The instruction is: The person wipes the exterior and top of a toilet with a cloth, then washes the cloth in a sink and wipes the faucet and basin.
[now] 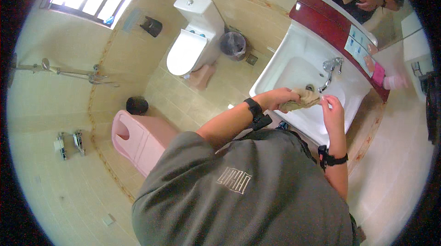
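Note:
A bunched, beige-tan cloth (301,101) is held above the front part of the white washbasin (294,64). Its left side is gripped by my left hand (280,99), with the fingers wrapped around the folds. My right hand (333,111) pinches the cloth's right end between thumb and fingertips. Both wrists wear black bands. Just beyond the hands, a chrome faucet (328,78) stands on the basin; whether water runs is too unclear to tell. The mirror (390,30) repeats the two hands and the cloth.
A dark red ledge (321,18) runs behind the basin, with a pink bottle (394,82) at its right end. Left of the basin are a lined waste bin (233,46) and a white toilet (186,53). A pink plastic tub (142,140) lies farther left, beside a black bin (137,105).

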Motion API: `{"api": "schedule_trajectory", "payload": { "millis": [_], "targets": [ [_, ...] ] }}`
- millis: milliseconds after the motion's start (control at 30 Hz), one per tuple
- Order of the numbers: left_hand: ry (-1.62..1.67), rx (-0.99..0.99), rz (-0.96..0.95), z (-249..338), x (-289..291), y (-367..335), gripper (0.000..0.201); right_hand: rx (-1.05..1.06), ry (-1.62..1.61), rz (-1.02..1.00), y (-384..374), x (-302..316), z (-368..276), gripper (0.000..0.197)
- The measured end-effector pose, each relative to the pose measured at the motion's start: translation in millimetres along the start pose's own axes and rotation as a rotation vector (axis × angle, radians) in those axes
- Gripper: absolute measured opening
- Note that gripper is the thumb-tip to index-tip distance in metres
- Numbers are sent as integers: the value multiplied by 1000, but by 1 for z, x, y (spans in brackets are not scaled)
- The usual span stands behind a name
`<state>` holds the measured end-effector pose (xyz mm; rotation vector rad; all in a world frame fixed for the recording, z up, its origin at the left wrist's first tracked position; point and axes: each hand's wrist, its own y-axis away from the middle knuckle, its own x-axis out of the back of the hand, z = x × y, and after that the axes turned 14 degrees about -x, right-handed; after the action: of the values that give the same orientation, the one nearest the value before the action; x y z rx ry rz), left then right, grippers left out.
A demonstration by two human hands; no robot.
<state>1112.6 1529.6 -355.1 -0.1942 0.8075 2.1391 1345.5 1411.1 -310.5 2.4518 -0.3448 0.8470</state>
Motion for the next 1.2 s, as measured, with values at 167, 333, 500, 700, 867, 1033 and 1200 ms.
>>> {"api": "schedule_trajectory", "payload": {
  "millis": [167, 333, 500, 700, 867, 1033, 1200],
  "targets": [
    [-94, -65, 19, 15, 13, -3, 34, 420, 79, 257, 25, -1, -55, 68],
    [-501, -46, -296, 41, 2, 2, 20, 777, 492, -71, -2, -7, -83, 115],
    [-1249, 72, -420, 59, 4, 6, 35, 429, 379, -495, -43, -38, -42, 91],
    [-1527, -281, -202, 44, 21, 12, 43, 336, 356, -626, -84, -57, -17, 27],
    [-947, -161, -166, 60, 44, 36, 48, 60, 0, -853, -99, -50, -39, 27],
    [-199, -404, 227, 2, 43, -8, 52, -44, -515, -525, -98, -100, -30, 40],
    [49, -448, 595, -60, 21, -62, 60, -448, -976, -461, -109, -168, -8, 57]
  ]
}}
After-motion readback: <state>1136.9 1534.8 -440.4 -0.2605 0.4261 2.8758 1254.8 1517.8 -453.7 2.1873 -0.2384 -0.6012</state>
